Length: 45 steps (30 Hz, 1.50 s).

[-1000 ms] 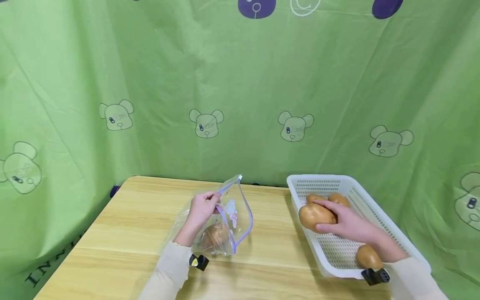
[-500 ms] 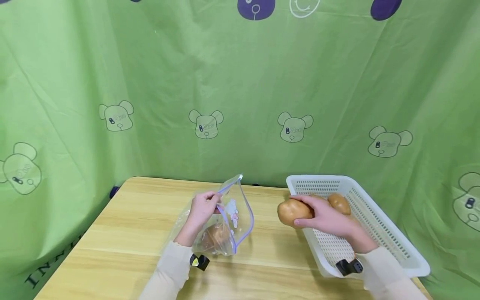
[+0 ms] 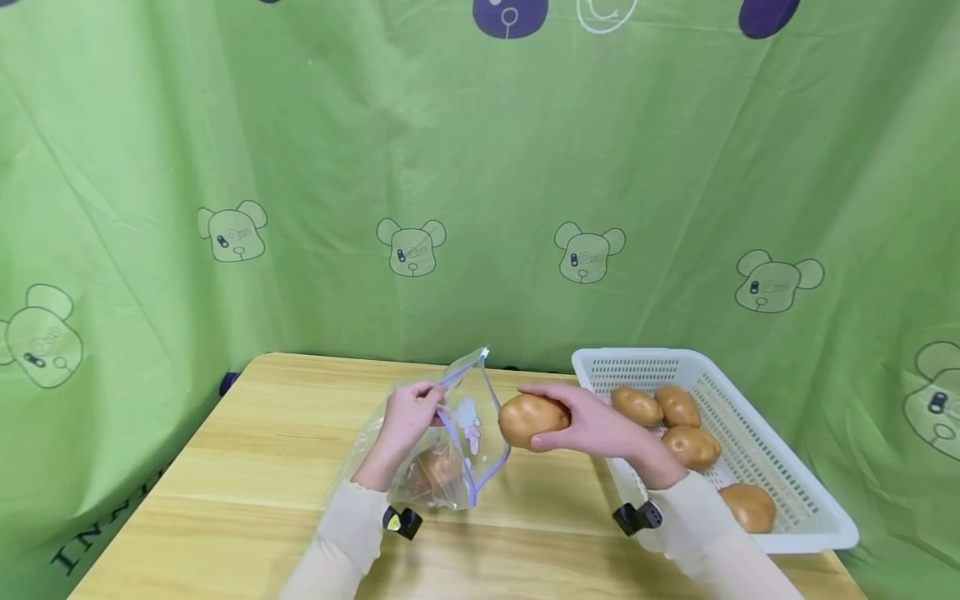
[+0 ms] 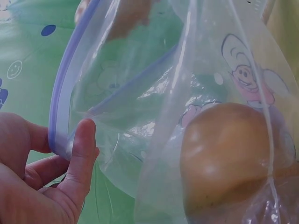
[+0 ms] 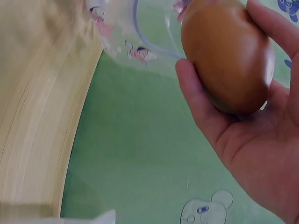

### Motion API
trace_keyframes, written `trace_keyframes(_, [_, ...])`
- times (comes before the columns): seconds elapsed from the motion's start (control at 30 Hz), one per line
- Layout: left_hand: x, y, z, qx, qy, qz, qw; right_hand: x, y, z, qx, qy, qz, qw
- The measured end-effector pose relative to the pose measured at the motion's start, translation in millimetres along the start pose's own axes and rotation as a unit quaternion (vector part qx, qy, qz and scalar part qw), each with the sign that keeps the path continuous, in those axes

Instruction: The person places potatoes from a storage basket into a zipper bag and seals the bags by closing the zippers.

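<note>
My left hand [image 3: 411,417] pinches the purple-lined rim of a clear zip bag [image 4: 154,107] with cartoon prints, keeping its mouth spread toward the right. Inside the bag lies one brown potato [image 4: 229,163], also visible through the plastic in the head view. A second smooth brown potato [image 3: 534,422] is gripped between the thumb and fingers of my right hand [image 3: 592,421], right at the bag's mouth. Seen from the right wrist, that potato's end overlaps the bag's rim, with my thumb and fingers on opposite sides of it.
On the right of the wooden table [image 3: 247,450] stands a white perforated basket [image 3: 802,475] with several more potatoes [image 3: 690,447] in it. A green printed cloth [image 3: 495,167] hangs behind the table. Each wrist wears a small black camera [image 3: 637,518].
My right hand has carried its potato out of the basket and leftward to the bag's mouth, uncovering the potatoes in the basket. My left hand has stayed almost still on the bag's rim.
</note>
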State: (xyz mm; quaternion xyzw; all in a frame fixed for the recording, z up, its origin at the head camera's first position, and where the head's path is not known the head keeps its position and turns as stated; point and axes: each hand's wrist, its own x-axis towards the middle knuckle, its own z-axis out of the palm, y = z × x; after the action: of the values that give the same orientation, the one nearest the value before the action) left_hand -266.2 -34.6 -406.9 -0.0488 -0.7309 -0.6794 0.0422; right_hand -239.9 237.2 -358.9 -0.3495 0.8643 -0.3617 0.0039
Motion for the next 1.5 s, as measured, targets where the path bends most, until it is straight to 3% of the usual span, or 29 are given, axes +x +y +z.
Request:
trace_keyframes(0.17, [-0.3, 0.6, 1.3, -0.005, -0.003, 0.004, 1.0, 13.7, -3, 11, 0.002, -0.012, -0.01, 0.9999])
trace_keyframes(0.53, [1.3, 3.4, 3.7, 0.012, -0.002, 0.005, 0.9999, 34.4, -15, 29, -0.076, -0.016, 0.015, 0.9968])
trace_keyframes(0.87, [0.8, 5.2, 4.6, -0.001, 0.006, -0.001, 1.0, 41.5, -16, 43, -0.119, -0.037, 0.006, 0.9921])
trace_keyframes(1.1, [5.2, 8.3, 4.1, -0.005, 0.007, 0.003, 1.0, 43.9, -15, 48, -0.104, -0.037, 0.016, 0.9937])
trace_keyframes(1.33, [6.8, 9.8, 2.3, 0.006, 0.009, 0.007, 0.9999, 45.1, -12, 49, -0.102, -0.05, -0.015, 0.9934])
trace_keyframes(1.5, [6.3, 12.2, 1.4, 0.006, 0.015, 0.004, 0.9999, 45.6, -10, 50, -0.102, -0.076, -0.015, 0.9917])
